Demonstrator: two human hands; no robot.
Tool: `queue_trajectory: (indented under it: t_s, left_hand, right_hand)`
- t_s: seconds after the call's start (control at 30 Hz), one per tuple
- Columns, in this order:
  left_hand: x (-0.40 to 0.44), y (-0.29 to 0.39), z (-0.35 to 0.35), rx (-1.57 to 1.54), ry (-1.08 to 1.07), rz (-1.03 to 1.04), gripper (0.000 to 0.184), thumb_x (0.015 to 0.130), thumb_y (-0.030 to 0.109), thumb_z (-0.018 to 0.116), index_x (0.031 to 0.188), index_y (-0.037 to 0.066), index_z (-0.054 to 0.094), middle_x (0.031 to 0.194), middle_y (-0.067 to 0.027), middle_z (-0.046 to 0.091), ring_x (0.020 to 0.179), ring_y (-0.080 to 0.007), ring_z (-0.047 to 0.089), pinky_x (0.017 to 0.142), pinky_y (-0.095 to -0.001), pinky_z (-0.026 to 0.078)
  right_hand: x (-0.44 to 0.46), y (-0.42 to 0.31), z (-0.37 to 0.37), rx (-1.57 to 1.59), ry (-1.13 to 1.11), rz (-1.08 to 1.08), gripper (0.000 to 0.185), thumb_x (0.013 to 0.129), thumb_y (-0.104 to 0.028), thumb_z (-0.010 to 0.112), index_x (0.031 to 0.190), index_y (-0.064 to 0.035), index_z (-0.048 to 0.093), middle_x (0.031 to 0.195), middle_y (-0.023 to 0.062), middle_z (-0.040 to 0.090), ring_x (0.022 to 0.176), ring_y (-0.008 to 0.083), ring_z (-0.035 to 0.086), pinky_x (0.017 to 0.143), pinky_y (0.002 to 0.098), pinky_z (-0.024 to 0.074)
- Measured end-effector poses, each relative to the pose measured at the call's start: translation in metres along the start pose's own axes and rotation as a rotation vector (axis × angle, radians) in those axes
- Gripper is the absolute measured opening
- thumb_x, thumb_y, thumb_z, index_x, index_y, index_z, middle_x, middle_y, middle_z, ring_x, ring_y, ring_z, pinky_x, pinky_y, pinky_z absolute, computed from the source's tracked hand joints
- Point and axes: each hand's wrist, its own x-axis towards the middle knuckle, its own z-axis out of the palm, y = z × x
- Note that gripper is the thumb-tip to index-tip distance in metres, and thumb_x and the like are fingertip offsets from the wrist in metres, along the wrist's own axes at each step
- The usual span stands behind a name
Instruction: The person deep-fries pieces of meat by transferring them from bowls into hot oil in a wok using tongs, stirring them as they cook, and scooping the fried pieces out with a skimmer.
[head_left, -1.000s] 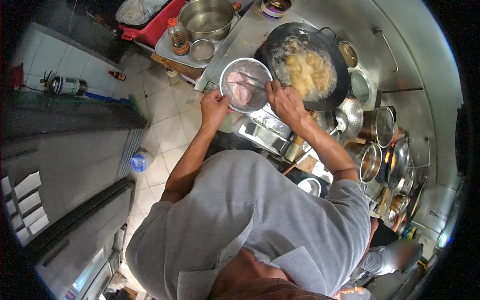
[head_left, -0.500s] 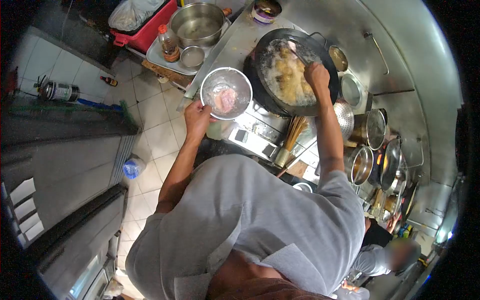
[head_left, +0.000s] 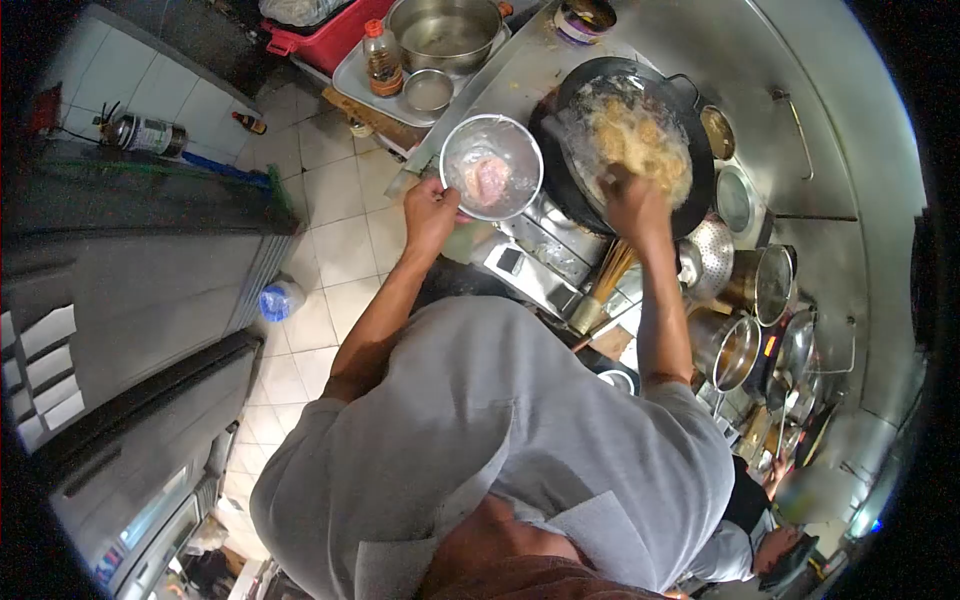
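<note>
My left hand point(head_left: 432, 215) grips the near-left rim of a metal bowl point(head_left: 526, 165). Inside the bowl lies raw pale-pink meat point(head_left: 487, 181). To its right, a big black wok point(head_left: 702, 195) holds bubbling oil with golden pieces point(head_left: 632, 130) frying in it. Over the wok's near side is my right hand point(head_left: 642, 212), closed and blurred by motion. A thin dark utensil showed in that hand a moment ago; now the fingers and blur mostly hide it.
A tray point(head_left: 352, 78) at upper left carries a red-capped bottle point(head_left: 382, 62), a small bowl point(head_left: 428, 92) and a large pot point(head_left: 445, 30). A bamboo brush point(head_left: 607, 275), a perforated ladle point(head_left: 712, 258) and strainer pots point(head_left: 735, 350) sit near my right arm. Another person point(head_left: 735, 550) stands at lower right.
My right hand has drawn back from the wok's middle toward its near edge. The pale piece at the utensil's tip no longer shows there. The whole view has shifted; my left hand still holds the bowl.
</note>
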Motion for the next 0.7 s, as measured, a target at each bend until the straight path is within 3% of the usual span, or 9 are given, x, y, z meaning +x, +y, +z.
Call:
queue_trajectory:
  t_s: [0.1, 0.2, 0.27, 0.37, 0.43, 0.5, 0.57, 0.7]
  left_hand:
    - [-0.001, 0.007, 0.006, -0.023, -0.027, -0.009, 0.012, 0.088, -0.001, 0.055, 0.082, -0.01, 0.061, 0.074, -0.0141, 0.065, 0.059, -0.0203, 0.068, 0.05, -0.0294, 0.059]
    - [-0.002, 0.011, 0.011, 0.012, -0.049, 0.013, 0.012, 0.088, 0.0, 0.056, 0.08, -0.009, 0.059, 0.073, -0.0131, 0.064, 0.059, -0.02, 0.068, 0.05, -0.0301, 0.059]
    - [-0.002, 0.012, 0.012, 0.127, -0.083, 0.068, 0.014, 0.09, 0.001, 0.054, 0.092, -0.011, 0.061, 0.082, -0.0169, 0.067, 0.064, -0.0222, 0.07, 0.053, -0.0294, 0.06]
    - [-0.01, 0.016, 0.017, 0.062, -0.074, 0.142, 0.013, 0.09, 0.001, 0.055, 0.091, -0.01, 0.061, 0.082, -0.0164, 0.068, 0.063, -0.0224, 0.07, 0.053, -0.029, 0.059]
    - [-0.01, 0.008, 0.02, -0.004, -0.056, 0.171, 0.012, 0.089, 0.001, 0.055, 0.09, -0.009, 0.061, 0.082, -0.0161, 0.068, 0.062, -0.022, 0.07, 0.053, -0.0286, 0.058]
    - [-0.012, 0.008, 0.024, -0.071, -0.051, 0.198, 0.011, 0.089, 0.001, 0.055, 0.089, -0.009, 0.061, 0.081, -0.0157, 0.068, 0.061, -0.0216, 0.07, 0.053, -0.0282, 0.058]
    - [-0.015, 0.017, 0.025, -0.11, -0.031, 0.18, 0.008, 0.088, -0.002, 0.058, 0.081, -0.007, 0.06, 0.077, -0.0107, 0.066, 0.06, -0.0131, 0.064, 0.052, -0.0268, 0.059]
    - [-0.012, 0.007, 0.024, -0.079, -0.047, 0.199, 0.008, 0.088, -0.002, 0.057, 0.086, -0.007, 0.063, 0.077, -0.0107, 0.067, 0.061, -0.0127, 0.065, 0.052, -0.0247, 0.056]
  right_hand:
    - [-0.041, -0.044, 0.023, -0.081, -0.096, -0.169, 0.026, 0.087, -0.025, 0.06, 0.09, 0.0002, 0.065, 0.078, 0.0253, 0.067, 0.073, 0.0421, 0.067, 0.067, 0.0498, 0.0547]
    - [-0.059, -0.062, 0.045, -0.036, 0.03, -0.215, 0.026, 0.085, -0.023, 0.061, 0.09, 0.0024, 0.062, 0.078, 0.0265, 0.067, 0.072, 0.0436, 0.067, 0.068, 0.0514, 0.0544]
    - [-0.06, -0.061, 0.051, -0.015, -0.01, -0.128, 0.027, 0.086, -0.024, 0.061, 0.089, 0.0023, 0.062, 0.077, 0.0266, 0.067, 0.073, 0.0436, 0.067, 0.069, 0.0513, 0.0545]
    - [-0.056, -0.06, 0.05, 0.05, -0.074, -0.008, 0.034, 0.087, -0.031, 0.062, 0.087, 0.003, 0.064, 0.079, 0.0293, 0.066, 0.076, 0.0447, 0.067, 0.073, 0.0507, 0.0538]
    - [-0.053, -0.061, 0.044, 0.271, -0.193, 0.159, 0.038, 0.087, -0.034, 0.063, 0.088, 0.0035, 0.067, 0.083, 0.0303, 0.066, 0.076, 0.0459, 0.066, 0.074, 0.0504, 0.0525]
    - [-0.054, -0.058, 0.044, 0.35, -0.219, 0.19, 0.038, 0.086, -0.035, 0.064, 0.09, 0.0028, 0.068, 0.084, 0.0298, 0.066, 0.077, 0.0463, 0.065, 0.075, 0.0511, 0.0516]
    - [-0.052, -0.051, 0.044, 0.427, -0.243, 0.221, 0.039, 0.086, -0.036, 0.064, 0.091, 0.0021, 0.07, 0.085, 0.0294, 0.066, 0.078, 0.0467, 0.065, 0.075, 0.0517, 0.0508]
    - [-0.053, -0.047, 0.038, 0.392, -0.272, 0.153, 0.036, 0.086, -0.034, 0.063, 0.094, 0.0002, 0.071, 0.08, 0.0287, 0.065, 0.081, 0.0452, 0.065, 0.076, 0.0512, 0.0495]
